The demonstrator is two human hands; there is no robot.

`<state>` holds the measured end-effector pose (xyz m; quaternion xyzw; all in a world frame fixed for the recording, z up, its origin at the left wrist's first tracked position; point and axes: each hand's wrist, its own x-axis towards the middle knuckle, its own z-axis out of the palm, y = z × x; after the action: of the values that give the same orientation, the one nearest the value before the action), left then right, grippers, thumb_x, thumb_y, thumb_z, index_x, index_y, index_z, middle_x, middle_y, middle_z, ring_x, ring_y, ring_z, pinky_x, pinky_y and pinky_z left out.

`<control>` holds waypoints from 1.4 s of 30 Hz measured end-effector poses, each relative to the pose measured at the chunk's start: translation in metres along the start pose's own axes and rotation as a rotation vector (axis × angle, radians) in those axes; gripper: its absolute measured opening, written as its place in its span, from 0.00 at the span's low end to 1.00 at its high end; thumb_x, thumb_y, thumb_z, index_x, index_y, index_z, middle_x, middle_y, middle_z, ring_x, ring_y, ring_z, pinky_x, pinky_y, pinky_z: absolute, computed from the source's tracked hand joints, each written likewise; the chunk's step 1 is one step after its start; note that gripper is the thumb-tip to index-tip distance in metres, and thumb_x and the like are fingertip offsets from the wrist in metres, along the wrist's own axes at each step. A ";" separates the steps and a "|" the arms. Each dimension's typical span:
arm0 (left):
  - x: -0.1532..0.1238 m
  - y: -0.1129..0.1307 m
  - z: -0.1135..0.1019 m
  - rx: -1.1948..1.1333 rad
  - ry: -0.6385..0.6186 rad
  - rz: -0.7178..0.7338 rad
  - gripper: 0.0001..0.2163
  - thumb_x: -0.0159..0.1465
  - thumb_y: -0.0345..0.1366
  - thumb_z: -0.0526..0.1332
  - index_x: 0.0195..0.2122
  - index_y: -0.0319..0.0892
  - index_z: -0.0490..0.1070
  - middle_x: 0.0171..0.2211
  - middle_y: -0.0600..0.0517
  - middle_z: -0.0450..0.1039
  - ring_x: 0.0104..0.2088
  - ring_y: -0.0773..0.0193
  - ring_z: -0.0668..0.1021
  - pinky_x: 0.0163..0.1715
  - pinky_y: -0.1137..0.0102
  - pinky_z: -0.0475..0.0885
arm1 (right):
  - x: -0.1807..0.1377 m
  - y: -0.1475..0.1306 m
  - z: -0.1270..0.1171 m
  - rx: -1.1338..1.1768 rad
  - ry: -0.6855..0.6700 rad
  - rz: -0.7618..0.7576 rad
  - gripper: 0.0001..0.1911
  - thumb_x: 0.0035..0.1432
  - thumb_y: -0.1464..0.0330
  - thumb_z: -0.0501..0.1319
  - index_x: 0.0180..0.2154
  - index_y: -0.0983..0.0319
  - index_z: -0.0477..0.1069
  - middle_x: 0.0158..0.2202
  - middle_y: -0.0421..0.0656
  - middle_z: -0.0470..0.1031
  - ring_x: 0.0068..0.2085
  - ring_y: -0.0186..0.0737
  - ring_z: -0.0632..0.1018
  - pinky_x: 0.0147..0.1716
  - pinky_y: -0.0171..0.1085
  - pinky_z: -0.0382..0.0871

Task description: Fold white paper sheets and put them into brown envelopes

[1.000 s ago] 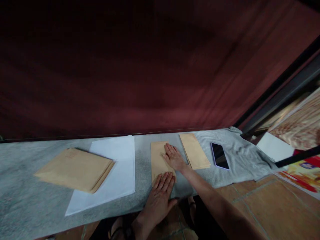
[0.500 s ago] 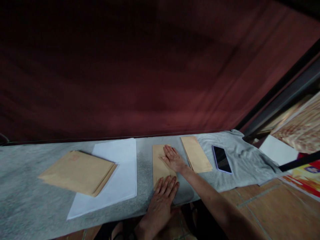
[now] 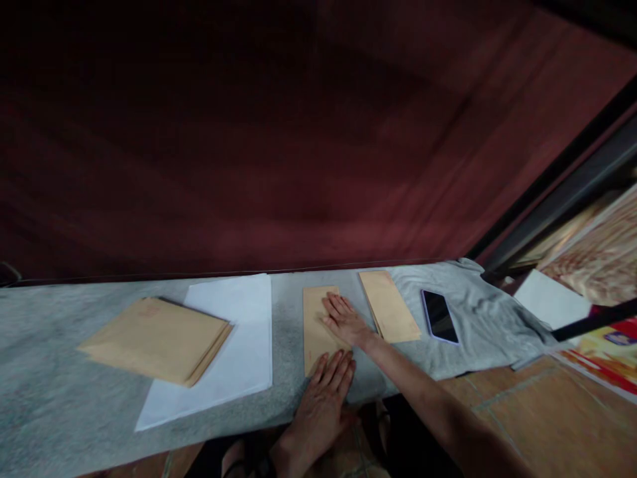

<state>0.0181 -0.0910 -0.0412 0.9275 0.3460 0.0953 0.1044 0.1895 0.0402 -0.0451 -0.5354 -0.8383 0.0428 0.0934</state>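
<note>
A brown paper envelope [image 3: 313, 325] lies upright in front of me on the grey cloth [image 3: 288, 332]. My left hand [image 3: 326, 392] rests flat on its near end, fingers stretched out. Further up, my right hand [image 3: 346, 320] lies flat across its right side, covering part of that edge. Just right of it sits a narrow stack of brown envelopes [image 3: 391, 309]. To the left, a larger pile of brown envelopes [image 3: 154, 338] overlaps some white paper sheets [image 3: 249, 345]. Neither hand grasps anything.
A phone with a purple edge [image 3: 440, 317] lies on the cloth to the right. Behind the cloth rises a dark red surface [image 3: 298, 166]. At the right are a dark bar [image 3: 557, 186], a white sheet [image 3: 552, 299] and a colourful package [image 3: 607, 352] above the tiled floor [image 3: 537, 411].
My right hand has slid slightly down the envelope toward me. My left hand stays flat on the near end. The view has shifted a little.
</note>
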 end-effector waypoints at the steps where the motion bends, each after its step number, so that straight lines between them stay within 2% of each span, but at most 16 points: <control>1: 0.000 -0.001 0.002 -0.002 -0.003 0.007 0.41 0.66 0.48 0.60 0.74 0.44 0.40 0.74 0.46 0.46 0.73 0.52 0.51 0.70 0.50 0.50 | 0.010 0.001 0.000 -0.015 0.014 0.030 0.31 0.74 0.57 0.44 0.72 0.63 0.49 0.73 0.51 0.47 0.73 0.47 0.51 0.71 0.52 0.48; 4: 0.000 -0.004 0.008 -0.027 0.004 0.022 0.45 0.64 0.51 0.63 0.74 0.44 0.38 0.74 0.45 0.46 0.73 0.50 0.51 0.70 0.49 0.50 | 0.035 -0.002 0.000 -0.032 0.039 0.089 0.32 0.74 0.56 0.45 0.72 0.65 0.49 0.73 0.53 0.47 0.73 0.49 0.51 0.71 0.53 0.47; 7: 0.000 -0.007 0.014 -0.053 0.020 0.021 0.46 0.63 0.51 0.64 0.74 0.44 0.38 0.74 0.44 0.46 0.73 0.50 0.51 0.70 0.51 0.52 | 0.043 -0.007 0.000 -0.020 0.030 0.079 0.33 0.74 0.55 0.44 0.72 0.65 0.49 0.73 0.53 0.46 0.73 0.48 0.51 0.71 0.53 0.46; 12: -0.001 -0.006 0.014 -0.069 0.023 0.039 0.40 0.66 0.47 0.61 0.73 0.43 0.40 0.74 0.44 0.47 0.73 0.54 0.54 0.70 0.54 0.53 | 0.029 -0.016 -0.005 0.036 -0.071 -0.051 0.33 0.75 0.54 0.39 0.72 0.64 0.45 0.74 0.50 0.44 0.74 0.45 0.48 0.72 0.53 0.41; 18: 0.000 0.001 -0.013 -0.113 -0.038 -0.027 0.41 0.63 0.44 0.64 0.73 0.44 0.47 0.73 0.44 0.48 0.72 0.52 0.56 0.70 0.54 0.56 | 0.007 -0.023 -0.019 0.197 -0.199 -0.114 0.29 0.75 0.54 0.40 0.72 0.56 0.48 0.74 0.42 0.44 0.74 0.40 0.49 0.73 0.49 0.39; 21: 0.003 -0.003 -0.029 -0.176 -0.120 -0.032 0.37 0.63 0.48 0.64 0.71 0.42 0.54 0.71 0.42 0.54 0.70 0.50 0.60 0.68 0.53 0.59 | -0.010 -0.028 -0.030 0.309 -0.237 -0.112 0.26 0.76 0.57 0.40 0.70 0.51 0.53 0.74 0.38 0.48 0.73 0.35 0.50 0.73 0.46 0.40; 25: 0.003 -0.014 -0.043 -0.264 -0.158 0.016 0.29 0.68 0.47 0.60 0.68 0.46 0.61 0.69 0.45 0.60 0.69 0.52 0.64 0.67 0.53 0.63 | -0.045 -0.036 -0.040 0.433 -0.243 -0.100 0.28 0.76 0.57 0.36 0.69 0.53 0.56 0.72 0.39 0.54 0.72 0.33 0.53 0.72 0.45 0.45; 29: -0.009 -0.021 -0.044 -0.291 -0.140 0.056 0.32 0.65 0.44 0.65 0.69 0.48 0.59 0.69 0.47 0.59 0.69 0.52 0.63 0.67 0.53 0.63 | -0.086 -0.045 -0.041 0.470 -0.264 -0.120 0.30 0.76 0.55 0.35 0.71 0.58 0.52 0.73 0.42 0.50 0.73 0.36 0.52 0.72 0.46 0.44; 31: -0.016 -0.022 -0.044 -0.295 -0.135 0.059 0.31 0.64 0.42 0.66 0.67 0.49 0.62 0.69 0.46 0.61 0.68 0.51 0.65 0.67 0.52 0.62 | -0.104 -0.048 -0.041 0.451 -0.272 -0.117 0.31 0.76 0.55 0.35 0.72 0.60 0.48 0.74 0.44 0.49 0.73 0.37 0.51 0.72 0.46 0.44; 33: -0.021 -0.023 -0.046 -0.326 -0.120 0.072 0.27 0.64 0.39 0.66 0.65 0.50 0.66 0.67 0.48 0.65 0.67 0.53 0.67 0.67 0.53 0.62 | -0.120 -0.050 -0.040 0.422 -0.260 -0.131 0.31 0.76 0.55 0.37 0.72 0.61 0.46 0.74 0.45 0.48 0.73 0.37 0.51 0.72 0.46 0.44; 35: -0.021 -0.024 -0.051 -0.384 -0.084 0.047 0.19 0.68 0.35 0.60 0.60 0.52 0.72 0.62 0.51 0.72 0.63 0.58 0.72 0.64 0.59 0.67 | -0.133 -0.050 -0.037 0.379 -0.219 -0.158 0.31 0.76 0.55 0.40 0.73 0.60 0.44 0.74 0.46 0.48 0.73 0.38 0.51 0.72 0.46 0.46; 38: -0.005 -0.031 -0.058 -0.411 0.013 -0.056 0.16 0.73 0.34 0.51 0.54 0.51 0.76 0.53 0.53 0.79 0.54 0.64 0.79 0.57 0.66 0.73 | -0.146 -0.052 -0.029 0.290 -0.115 -0.182 0.34 0.73 0.54 0.49 0.72 0.60 0.45 0.73 0.48 0.49 0.73 0.43 0.52 0.72 0.49 0.50; 40: 0.016 -0.037 -0.058 -0.332 0.067 -0.065 0.18 0.74 0.36 0.49 0.58 0.49 0.73 0.58 0.51 0.76 0.59 0.63 0.76 0.61 0.64 0.70 | -0.150 -0.054 -0.024 0.245 -0.073 -0.169 0.37 0.71 0.53 0.54 0.72 0.62 0.48 0.72 0.51 0.51 0.72 0.46 0.55 0.71 0.49 0.52; 42: 0.044 -0.045 -0.052 -0.214 0.059 -0.038 0.21 0.74 0.39 0.48 0.66 0.44 0.64 0.66 0.48 0.67 0.66 0.61 0.67 0.66 0.61 0.64 | -0.152 -0.057 -0.021 0.232 -0.069 -0.149 0.37 0.70 0.54 0.55 0.72 0.64 0.50 0.72 0.52 0.53 0.72 0.47 0.56 0.71 0.49 0.54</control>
<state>0.0098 -0.0213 0.0019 0.9011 0.3543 0.1571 0.1945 0.2053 -0.1221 -0.0318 -0.4554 -0.8680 0.1506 0.1288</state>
